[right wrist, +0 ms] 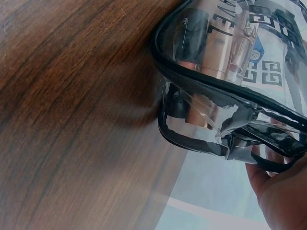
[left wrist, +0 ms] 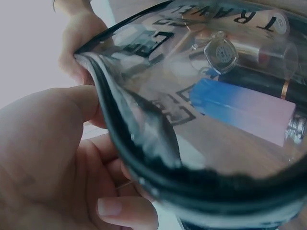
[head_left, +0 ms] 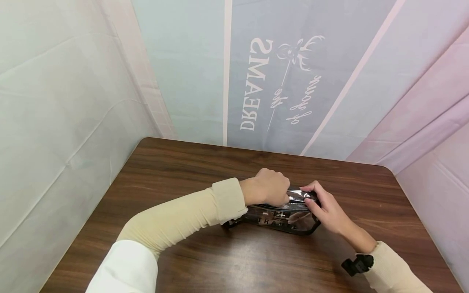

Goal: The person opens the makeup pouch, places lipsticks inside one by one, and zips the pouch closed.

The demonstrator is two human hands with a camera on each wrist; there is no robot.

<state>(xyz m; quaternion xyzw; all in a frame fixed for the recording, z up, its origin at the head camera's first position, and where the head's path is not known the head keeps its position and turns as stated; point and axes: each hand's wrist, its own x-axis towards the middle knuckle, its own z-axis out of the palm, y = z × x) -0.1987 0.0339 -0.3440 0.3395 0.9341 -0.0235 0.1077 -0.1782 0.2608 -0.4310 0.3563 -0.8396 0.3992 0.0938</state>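
Note:
A clear travel cosmetic bag (head_left: 271,217) with black piping and printed lettering stands on the wooden table. My left hand (head_left: 271,186) reaches over its top, fingers curled at the zipped edge; the fingertips are hidden in the head view. From the left wrist, that hand (left wrist: 53,143) shows close against the black-edged zip. At the bag's right end my right hand (head_left: 326,205) grips the top corner between thumb and fingers. Through the plastic show a blue-and-pink tube (left wrist: 244,110), a small clear bottle (left wrist: 220,53) and a rose-gold tube (right wrist: 217,52).
The dark wooden table (head_left: 227,260) has rounded far corners. Behind it hangs a printed cloth backdrop (head_left: 190,73), and pale cloth (head_left: 55,101) drapes the left side. A black strap device (head_left: 358,264) sits on my right wrist.

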